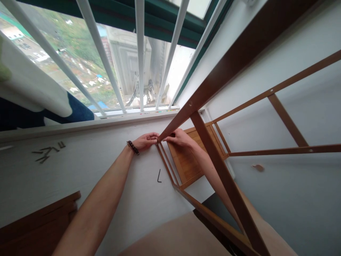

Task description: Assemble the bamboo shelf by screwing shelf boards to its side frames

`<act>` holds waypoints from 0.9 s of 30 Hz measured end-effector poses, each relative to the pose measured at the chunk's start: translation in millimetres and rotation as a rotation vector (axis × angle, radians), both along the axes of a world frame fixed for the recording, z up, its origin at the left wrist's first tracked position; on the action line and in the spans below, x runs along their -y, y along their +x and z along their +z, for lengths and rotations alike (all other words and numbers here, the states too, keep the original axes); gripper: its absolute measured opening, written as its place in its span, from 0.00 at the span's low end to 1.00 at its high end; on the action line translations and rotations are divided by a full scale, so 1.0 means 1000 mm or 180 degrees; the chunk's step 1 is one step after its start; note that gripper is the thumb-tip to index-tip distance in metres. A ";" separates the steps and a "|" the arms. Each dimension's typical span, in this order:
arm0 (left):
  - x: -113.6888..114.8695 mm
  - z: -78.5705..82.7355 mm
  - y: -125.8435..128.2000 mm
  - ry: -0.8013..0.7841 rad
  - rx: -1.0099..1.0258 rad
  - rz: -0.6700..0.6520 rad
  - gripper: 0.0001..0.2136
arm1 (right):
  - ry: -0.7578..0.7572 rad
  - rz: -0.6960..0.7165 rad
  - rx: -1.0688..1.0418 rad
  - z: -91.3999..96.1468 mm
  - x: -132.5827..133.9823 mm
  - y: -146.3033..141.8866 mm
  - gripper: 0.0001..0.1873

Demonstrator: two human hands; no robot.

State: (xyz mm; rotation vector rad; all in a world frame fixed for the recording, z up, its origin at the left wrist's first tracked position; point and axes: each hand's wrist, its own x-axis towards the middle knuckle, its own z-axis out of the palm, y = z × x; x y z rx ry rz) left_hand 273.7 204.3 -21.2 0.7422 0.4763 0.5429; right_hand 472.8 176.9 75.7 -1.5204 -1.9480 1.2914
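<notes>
A brown wooden frame [213, 89] of slats and legs lies tilted across the white floor, its low corner in the middle of the view. My left hand [145, 141], with a dark bracelet at the wrist, pinches that corner from the left, fingers closed on the wood. My right hand [179, 138] reaches through the frame and presses its curled fingers against the same corner from the right; what its fingertips hold is hidden. A wooden slatted panel [186, 160] sits inside the frame beneath my right forearm. A black hex key [159, 175] lies on the floor just below my hands.
Several dark screws [48, 152] lie scattered on the floor at left. A second wooden panel [39, 220] shows at the bottom left. A window with white bars [140, 53] rises behind. A small brown piece [257, 167] lies at right. My bare knees fill the bottom.
</notes>
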 end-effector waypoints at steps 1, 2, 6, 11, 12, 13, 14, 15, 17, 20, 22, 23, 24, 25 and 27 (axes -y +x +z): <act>0.000 0.000 0.000 0.0020 -0.0023 -0.0004 0.15 | -0.0032 0.0007 -0.0004 0.001 0.000 0.000 0.14; 0.000 0.000 0.000 0.0050 -0.0047 -0.0003 0.14 | -0.0069 0.0012 0.0001 0.001 0.000 0.000 0.14; 0.001 0.000 0.000 0.0140 -0.0086 0.0078 0.13 | -0.0107 0.0024 0.0048 0.006 0.001 0.000 0.13; 0.002 0.001 0.001 0.0099 -0.0046 0.0092 0.13 | -0.0098 0.0059 0.0197 0.011 0.000 -0.002 0.12; 0.003 0.001 0.001 0.0079 -0.0052 0.0079 0.13 | -0.0089 0.0074 0.0220 0.012 0.000 -0.002 0.12; 0.003 0.002 0.001 0.0055 -0.0061 0.0076 0.13 | -0.0079 0.0096 0.0232 0.012 -0.001 -0.002 0.11; 0.003 0.003 0.001 0.0029 -0.0071 0.0079 0.14 | -0.0067 0.0114 0.0234 0.012 -0.001 -0.002 0.11; 0.004 0.003 0.001 0.0004 -0.0078 0.0095 0.14 | -0.0057 0.0126 0.0234 0.012 -0.002 -0.002 0.11; 0.005 0.004 0.001 -0.0020 -0.0073 0.0148 0.14 | -0.0045 0.0138 0.0227 0.011 -0.002 -0.002 0.11; 0.006 0.004 0.002 0.0021 -0.0060 0.0172 0.13 | -0.0060 0.0116 0.0200 0.008 -0.002 -0.002 0.11; 0.006 0.004 0.002 0.0070 -0.0063 0.0146 0.13 | -0.0061 0.0089 0.0168 0.005 -0.002 -0.002 0.11; 0.005 0.003 0.002 0.0093 -0.0068 0.0129 0.13 | -0.0056 0.0079 0.0151 0.004 -0.001 -0.002 0.11; 0.005 0.003 0.002 0.0113 -0.0076 0.0114 0.13 | -0.0047 0.0072 0.0137 0.003 -0.001 -0.001 0.10; 0.004 0.003 0.002 0.0129 -0.0089 0.0099 0.13 | -0.0036 0.0068 0.0127 0.002 -0.001 -0.001 0.10; 0.004 0.004 0.003 0.0142 -0.0126 0.0073 0.12 | -0.0025 0.0083 0.0123 0.002 -0.001 -0.001 0.10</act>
